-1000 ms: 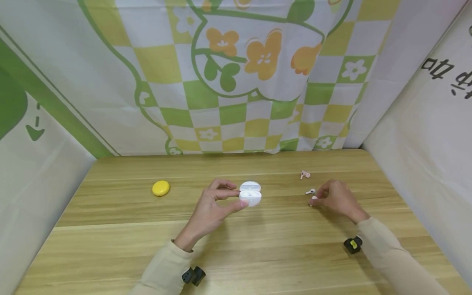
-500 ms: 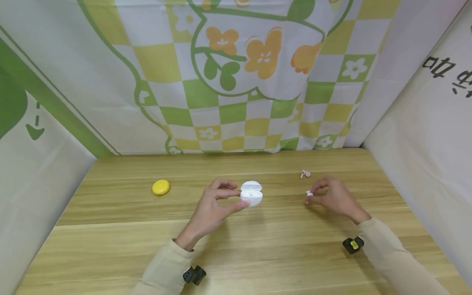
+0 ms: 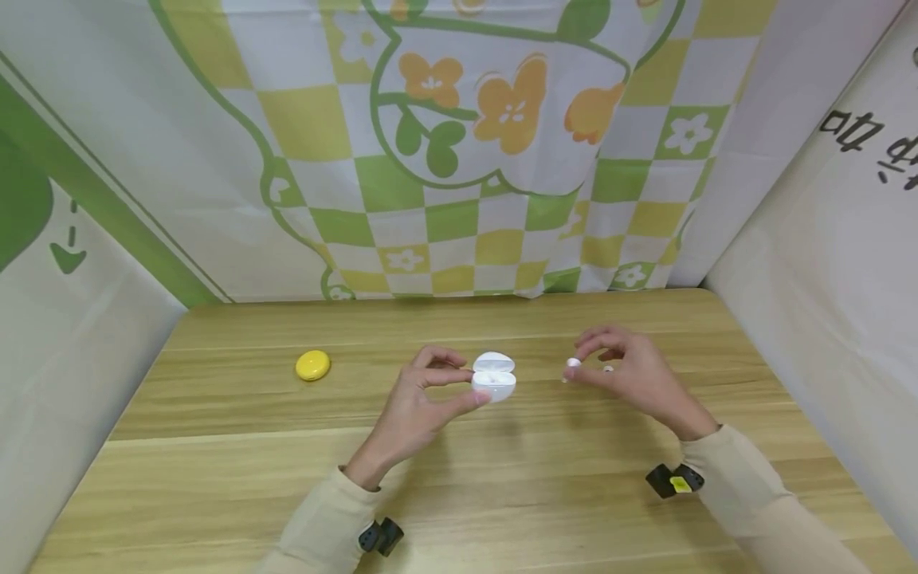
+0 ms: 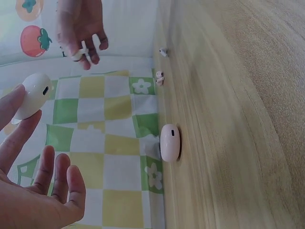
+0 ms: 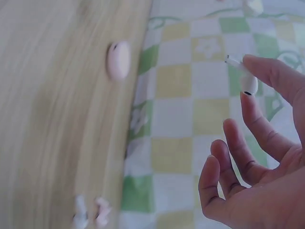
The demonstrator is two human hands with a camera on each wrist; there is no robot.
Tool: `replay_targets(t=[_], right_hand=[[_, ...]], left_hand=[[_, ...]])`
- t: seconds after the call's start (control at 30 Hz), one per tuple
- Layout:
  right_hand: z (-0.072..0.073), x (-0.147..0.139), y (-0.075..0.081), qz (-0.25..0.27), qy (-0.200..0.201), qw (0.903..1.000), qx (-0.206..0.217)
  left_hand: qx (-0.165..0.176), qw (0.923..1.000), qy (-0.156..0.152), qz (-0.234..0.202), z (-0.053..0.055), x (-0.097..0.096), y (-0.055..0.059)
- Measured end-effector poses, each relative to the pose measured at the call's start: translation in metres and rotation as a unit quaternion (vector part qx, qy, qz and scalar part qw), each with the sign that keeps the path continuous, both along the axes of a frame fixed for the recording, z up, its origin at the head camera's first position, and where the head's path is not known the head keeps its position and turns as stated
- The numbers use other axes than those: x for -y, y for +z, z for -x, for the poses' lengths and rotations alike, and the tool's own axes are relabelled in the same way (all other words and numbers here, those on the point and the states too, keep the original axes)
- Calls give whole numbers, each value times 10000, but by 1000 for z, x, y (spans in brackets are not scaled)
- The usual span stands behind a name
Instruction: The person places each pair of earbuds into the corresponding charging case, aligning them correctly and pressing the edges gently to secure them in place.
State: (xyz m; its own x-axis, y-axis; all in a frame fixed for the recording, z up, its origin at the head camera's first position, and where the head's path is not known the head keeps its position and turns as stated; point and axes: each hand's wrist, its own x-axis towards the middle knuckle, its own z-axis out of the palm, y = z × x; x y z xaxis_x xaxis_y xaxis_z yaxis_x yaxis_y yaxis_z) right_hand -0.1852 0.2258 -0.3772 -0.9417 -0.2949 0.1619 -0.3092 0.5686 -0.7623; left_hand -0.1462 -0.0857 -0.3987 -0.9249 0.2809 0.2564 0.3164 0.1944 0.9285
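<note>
In the head view my left hand [image 3: 412,406] holds a white earbud case [image 3: 495,387] by its left side, above the table. The lid stands up and the inside faces me. To the right, my right hand [image 3: 641,381] pinches a white earbud [image 3: 573,363] between thumb and index finger, a short gap from the case. The right wrist view shows that earbud [image 5: 249,83] with its stem pointing out; the other fingers are spread and loosely bent. Another white earbud [image 4: 163,52] lies on the table beside a pair of pink earbuds [image 4: 159,78], which my right hand hides in the head view.
A round yellow case [image 3: 312,365] lies on the wooden table [image 3: 215,478] at the left. The left wrist view shows a pink case [image 4: 170,143] on the table near the back. A patterned cloth [image 3: 459,215] hangs behind the table's far edge.
My right hand has picked up one white earbud from the table and brought it left and upward. The left hand with the white case has shifted slightly right.
</note>
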Motion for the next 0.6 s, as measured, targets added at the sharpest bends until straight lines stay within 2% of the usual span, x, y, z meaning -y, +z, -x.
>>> replay_targets(t=[0.27, 0.6], right_hand=[[-11, 26, 16, 461, 60, 9986, -234], [-19, 49, 25, 932, 92, 9947, -434]], left_hand=[[-126, 9999, 34, 5, -2, -3, 3], [-248, 9997, 80, 44, -4, -7, 6]])
